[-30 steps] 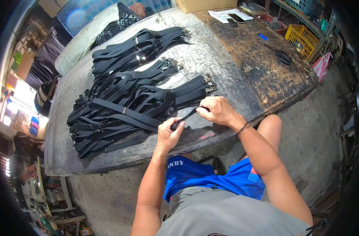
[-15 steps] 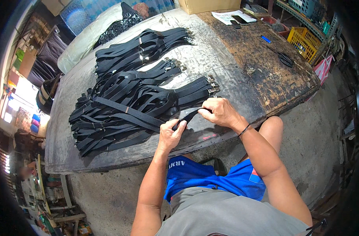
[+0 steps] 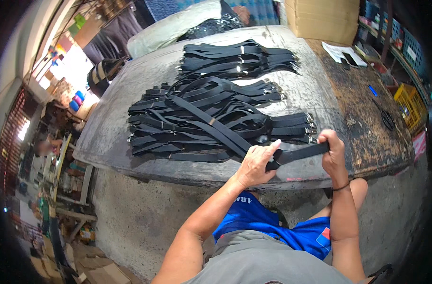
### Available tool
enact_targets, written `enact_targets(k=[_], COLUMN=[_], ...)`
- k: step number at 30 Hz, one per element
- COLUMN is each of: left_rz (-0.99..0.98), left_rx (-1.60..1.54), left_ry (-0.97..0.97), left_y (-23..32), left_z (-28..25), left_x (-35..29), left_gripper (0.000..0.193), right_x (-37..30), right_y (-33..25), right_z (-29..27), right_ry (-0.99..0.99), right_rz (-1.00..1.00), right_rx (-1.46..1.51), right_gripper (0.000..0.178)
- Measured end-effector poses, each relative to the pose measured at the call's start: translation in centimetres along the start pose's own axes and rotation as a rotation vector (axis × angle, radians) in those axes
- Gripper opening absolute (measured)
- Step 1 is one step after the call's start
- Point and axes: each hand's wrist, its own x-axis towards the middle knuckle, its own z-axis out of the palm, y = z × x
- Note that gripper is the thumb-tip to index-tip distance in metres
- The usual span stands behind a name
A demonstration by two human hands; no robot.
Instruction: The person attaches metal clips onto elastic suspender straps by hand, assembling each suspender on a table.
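A worn worktop [image 3: 102, 137], grey over most of its surface and flaking brown along its right side, bears several bundles of black elastic straps [image 3: 206, 111] with metal clips [image 3: 311, 127] at their right ends. One bundle [image 3: 239, 57] lies apart at the far side. At the back rest a whitish sack [image 3: 173, 32] and a cardboard box [image 3: 322, 19]; on the brown portion are papers [image 3: 333, 50], a dark phone [image 3: 350, 59], a small blue object [image 3: 373, 90] and black-handled scissors [image 3: 387, 120]. A yellow crate [image 3: 409, 105] stands beyond the right edge, near a shelf. Bare concrete floor [image 3: 126, 213] surrounds the worktop; cluttered wooden frames fill the left of the room, where detail is blurred.

The strap in hand [image 3: 303, 152] spans the two hands above the near edge, in front of the nearest clips. The left hand [image 3: 257, 165] is closed on it, forefinger extended; the right hand [image 3: 333, 147] is clenched around its other end. A long strap runs diagonally from the bundles to the left hand.

Compared with the earlier frames, the hands are farther apart, and the section between them, previously short and twisted, is longer and flatter. The right fist now points upward. The whole view has shifted, placing the worktop farther right; the bundles keep their arrangement.
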Motion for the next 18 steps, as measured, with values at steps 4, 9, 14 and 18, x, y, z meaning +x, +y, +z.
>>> enact_targets(k=[4, 9, 14, 18], left_rz=[0.018, -0.003, -0.122, -0.230], left_rx=[0.171, 0.372, 0.423, 0.403], left_ry=[-0.062, -0.039, 0.077, 0.181], left_y=[-1.1, -4.3, -8.0, -7.2], left_z=[-3.0, -10.8, -18.6, -23.8], left_x=[1.9, 2.6, 1.8, 1.9], left_gripper=[0.098, 0.078, 0.066, 0.055], right_x=[-0.3, 2.0, 3.2, 4.5], right_y=[-2.0, -3.3, -2.1, -2.5], right_z=[-2.2, -6.4, -12.3, -14.8], right_ry=[0.119, 0.335, 0.415, 0.382], right_rz=[-0.004, -0.198, -0.121, -0.194], right_rx=[0.067, 0.024, -0.095, -0.432], right_gripper=[0.008, 0.020, 0.018, 0.006])
